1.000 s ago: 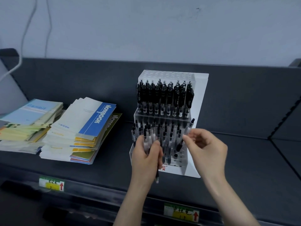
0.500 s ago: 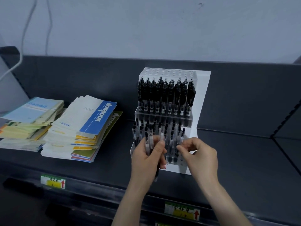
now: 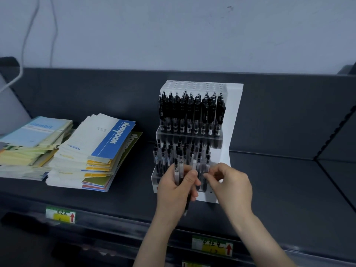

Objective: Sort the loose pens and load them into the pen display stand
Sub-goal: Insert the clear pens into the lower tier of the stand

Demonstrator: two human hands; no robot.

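Pens (image 3: 178, 171) for loading are gripped as an upright bundle in the left hand, directly in front of the lower tier of the pen display stand.

1. Far left of the dark shelf (image 3: 279, 182): a stack of pale blue and yellow notebooks (image 3: 32, 139). Just beside it lies a second stack topped by a blue-banded "Notebook" cover (image 3: 100, 151). A price label (image 3: 60, 216) is fixed to the shelf edge below.
2. Centre: the white pen display stand (image 3: 234, 116) stands upright on the shelf. Its upper row (image 3: 190, 112) is filled with black pens. The perforated top panel (image 3: 192, 86) behind them carries none. The lower tier (image 3: 181, 153) holds clear-barrelled pens with black ends.
3. Left hand (image 3: 173, 195): fingers wrapped round the bundle, thumb across its front. One dark pen end protrudes below the hand.
4. Right hand (image 3: 231, 187): fingers curled, tips drawn together at the front row of the lower tier, close to the left thumb. Whether they pinch a pen cannot be told.

Step in hand, as judged: feeding pens singly from the bundle into the lower tier. The stand appears largely filled.

Next move calls for: separating one pen from the bundle, aligning it upright over a free hole, and seating it without disturbing neighbouring pens.
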